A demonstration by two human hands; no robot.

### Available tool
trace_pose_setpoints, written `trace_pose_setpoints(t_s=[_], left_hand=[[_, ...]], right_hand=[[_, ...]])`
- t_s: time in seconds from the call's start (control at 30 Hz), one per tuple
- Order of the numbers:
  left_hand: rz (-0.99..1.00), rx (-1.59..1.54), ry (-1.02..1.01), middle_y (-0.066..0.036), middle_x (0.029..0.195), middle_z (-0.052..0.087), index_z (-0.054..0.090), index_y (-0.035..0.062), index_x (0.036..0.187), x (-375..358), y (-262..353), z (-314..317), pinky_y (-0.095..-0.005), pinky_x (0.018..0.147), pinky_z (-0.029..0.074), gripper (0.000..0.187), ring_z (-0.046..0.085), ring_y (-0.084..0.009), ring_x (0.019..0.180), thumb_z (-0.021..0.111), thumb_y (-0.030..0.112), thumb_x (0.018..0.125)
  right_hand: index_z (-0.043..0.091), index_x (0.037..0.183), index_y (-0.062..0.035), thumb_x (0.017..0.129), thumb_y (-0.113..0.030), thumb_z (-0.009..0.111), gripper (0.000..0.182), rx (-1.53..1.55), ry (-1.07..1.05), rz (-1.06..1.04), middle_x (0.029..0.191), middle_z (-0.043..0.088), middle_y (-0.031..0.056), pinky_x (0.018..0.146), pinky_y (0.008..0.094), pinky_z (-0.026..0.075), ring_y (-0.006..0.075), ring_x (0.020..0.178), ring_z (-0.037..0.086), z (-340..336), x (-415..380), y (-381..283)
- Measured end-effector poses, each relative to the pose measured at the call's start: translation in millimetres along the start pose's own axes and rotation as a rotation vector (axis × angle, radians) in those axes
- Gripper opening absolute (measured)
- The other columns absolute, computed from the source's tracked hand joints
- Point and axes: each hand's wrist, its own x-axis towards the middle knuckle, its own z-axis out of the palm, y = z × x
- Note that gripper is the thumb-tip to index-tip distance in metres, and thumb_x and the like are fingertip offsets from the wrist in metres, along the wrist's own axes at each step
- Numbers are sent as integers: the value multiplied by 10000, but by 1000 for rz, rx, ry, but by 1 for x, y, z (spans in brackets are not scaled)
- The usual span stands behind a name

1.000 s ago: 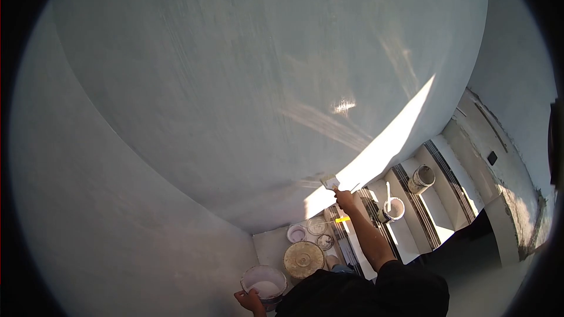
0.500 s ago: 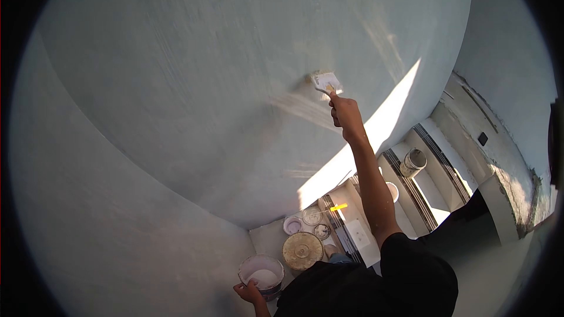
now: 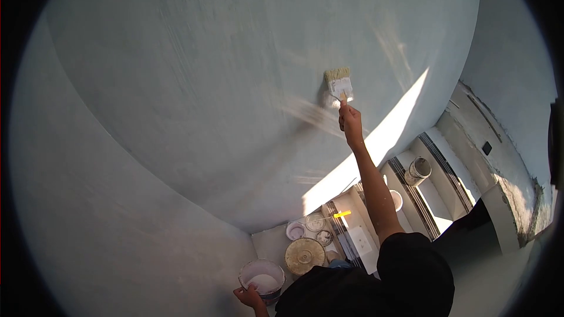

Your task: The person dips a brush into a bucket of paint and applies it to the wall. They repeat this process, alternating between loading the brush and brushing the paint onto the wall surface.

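My right hand point(image 3: 351, 123) is closed round the handle of a wide paintbrush point(image 3: 339, 86). The brush's pale bristles point up, at or very near the grey-blue wall point(image 3: 223, 94); contact is hard to tell. Low at the left, my left hand point(image 3: 251, 297) grips the rim of a paint bucket point(image 3: 262, 277), thumb inside. Whitish paint shows in the bucket.
Beside the bucket stand a large round lid or lidded tub point(image 3: 305, 256) and small paint pots point(image 3: 295, 230). A yellow-handled tool point(image 3: 342, 214) lies near the stairs point(image 3: 405, 199). One step holds a metal can point(image 3: 418, 171). A bright sunlit patch point(image 3: 376, 135) crosses the wall.
The paintbrush has swung from tilted to nearly upright and shifted slightly right, its bristles now plainly visible. My left hand stays on the bucket rim.
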Motion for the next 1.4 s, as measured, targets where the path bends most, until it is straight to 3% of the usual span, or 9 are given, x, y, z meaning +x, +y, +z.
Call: trace_pose_setpoints(t_s=[0.27, 0.43, 0.53, 0.83, 0.9, 1.13, 1.27, 1.33, 1.4], left_hand=[[-44, 100, 34, -156, 823, 552, 430, 34, 900, -1, 10, -12, -437, 705, 491, 404, 593, -339, 706, 649, 10, 561], [1, 51, 47, -169, 854, 573, 446, 31, 903, 6, 14, -7, -422, 708, 504, 416, 615, -330, 733, 670, -12, 554], [12, 8, 35, -166, 868, 572, 445, 31, 911, 17, 3, 4, -405, 695, 508, 428, 617, -316, 743, 671, -29, 553], [-2, -58, -31, -169, 886, 568, 461, 25, 899, 21, -1, 21, -424, 800, 492, 406, 612, -358, 816, 681, 13, 559], [-8, -8, -54, -168, 881, 570, 463, 25, 900, 16, 7, 21, -418, 791, 497, 405, 615, -358, 812, 680, 11, 559], [54, 30, -84, -160, 866, 579, 461, 21, 911, 14, 21, 26, -417, 771, 507, 395, 622, -347, 781, 691, 7, 591], [69, 14, -40, -168, 876, 584, 455, 21, 914, 9, 21, 25, -424, 769, 511, 395, 626, -341, 771, 706, 6, 609], [34, -17, -41, -172, 874, 584, 451, 23, 911, 0, 28, 21, -420, 764, 513, 398, 626, -337, 770, 711, 6, 609], [-20, -36, -28, -171, 866, 583, 447, 26, 907, -5, 33, 13, -414, 753, 514, 401, 626, -332, 764, 709, 4, 604]], right_hand=[[483, 666, -116, 980, -455, 580, 472, -270, 119, 349, 555, 402, -61, 392, 241, 264, 49, 442, 340, -94, -105, 228], [635, 697, -7, 936, -435, 630, 490, -479, 154, 732, 549, 523, 20, 409, 287, 354, 109, 443, 460, -110, -137, 223], [664, 733, 9, 925, -421, 644, 471, -528, 161, 759, 550, 558, 40, 390, 298, 361, 125, 420, 480, -104, -124, 208], [634, 783, 54, 953, -356, 612, 444, -336, 124, 416, 545, 479, 5, 392, 282, 246, 78, 412, 351, -48, -50, 12], [525, 698, -68, 974, -363, 594, 410, -251, 105, 322, 529, 363, -69, 393, 263, 177, 47, 422, 239, -31, -43, -46], [513, 698, -111, 988, -415, 563, 423, -6, -53, -130, 532, 347, -91, 422, 227, 177, 15, 444, 236, 23, -23, -194], [497, 694, -122, 994, -436, 561, 438, 23, -60, -161, 526, 332, -104, 412, 223, 160, 5, 434, 213, 39, -13, -137], [484, 638, -98, 989, -448, 569, 503, -91, -18, 35, 546, 380, -78, 443, 235, 242, 25, 490, 328, 33, -14, -58], [472, 622, -79, 993, -470, 555, 545, -197, 52, -32, 561, 395, -61, 483, 268, 292, 55, 528, 343, 10, -30, 55]])
